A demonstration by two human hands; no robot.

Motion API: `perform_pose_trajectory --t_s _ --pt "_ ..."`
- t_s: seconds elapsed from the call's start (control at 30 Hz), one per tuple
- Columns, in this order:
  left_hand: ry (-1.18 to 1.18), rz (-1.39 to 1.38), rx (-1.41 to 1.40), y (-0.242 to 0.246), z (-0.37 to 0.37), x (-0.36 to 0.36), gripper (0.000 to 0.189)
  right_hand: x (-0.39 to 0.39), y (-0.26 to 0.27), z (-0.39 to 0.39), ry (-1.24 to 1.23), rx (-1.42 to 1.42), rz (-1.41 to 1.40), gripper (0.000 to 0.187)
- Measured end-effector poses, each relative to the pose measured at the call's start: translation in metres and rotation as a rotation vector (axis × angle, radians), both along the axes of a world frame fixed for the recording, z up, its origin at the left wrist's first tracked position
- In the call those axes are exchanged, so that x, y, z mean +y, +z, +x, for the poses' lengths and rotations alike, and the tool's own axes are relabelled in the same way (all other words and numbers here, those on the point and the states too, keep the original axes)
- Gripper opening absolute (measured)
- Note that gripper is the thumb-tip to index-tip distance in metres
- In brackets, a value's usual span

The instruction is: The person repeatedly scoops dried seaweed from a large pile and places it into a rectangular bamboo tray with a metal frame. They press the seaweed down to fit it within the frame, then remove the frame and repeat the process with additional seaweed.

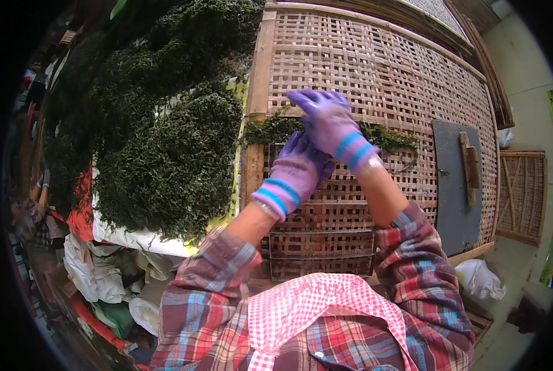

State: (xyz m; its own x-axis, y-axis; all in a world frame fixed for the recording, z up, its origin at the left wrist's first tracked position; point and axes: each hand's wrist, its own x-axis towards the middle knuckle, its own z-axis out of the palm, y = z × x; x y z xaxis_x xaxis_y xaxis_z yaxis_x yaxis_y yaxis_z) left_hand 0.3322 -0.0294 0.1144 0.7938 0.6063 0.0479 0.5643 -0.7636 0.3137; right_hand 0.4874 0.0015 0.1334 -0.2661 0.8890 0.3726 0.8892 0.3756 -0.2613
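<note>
My left hand, in a purple-coated glove with blue cuff stripes, bends down at the near edge of a strip of dark green seaweed. Crossing just above its fingers is my right hand, gloved alike, its fingers pointing left over the same strip. Whether either hand grips any seaweed is hidden by the gloves. The strip lies across a woven bamboo mat, along the far end of a thin metal frame with several crossbars. A large seaweed heap sits left of the mat.
A grey flat board with a wooden handle rests on the mat's right side. White sacks stand at lower left. A white plastic bag and another woven panel are at right. Another person is at far left.
</note>
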Motion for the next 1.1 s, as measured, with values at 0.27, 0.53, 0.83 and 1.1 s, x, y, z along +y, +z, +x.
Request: perform_pose_trajectory --t_s 0.27,0.53,0.83,1.1 --pt "0.088 0.019 0.016 -0.025 -0.013 0.012 0.051 0.023 -0.023 -0.008 -0.206 -0.356 -0.35 0.018" --pt "0.234 -0.141 -0.108 -0.001 -0.003 0.023 0.038 -0.08 -0.001 0.095 -0.422 -0.121 -0.158 0.025" --pt "-0.054 0.089 0.168 0.008 0.001 0.033 0.056 -0.08 -0.009 0.048 -0.079 -0.012 -0.241 0.037" --pt "0.072 0.154 0.128 0.005 -0.006 0.022 0.05 -0.086 -0.015 0.068 -0.218 -0.032 -0.191 0.037"
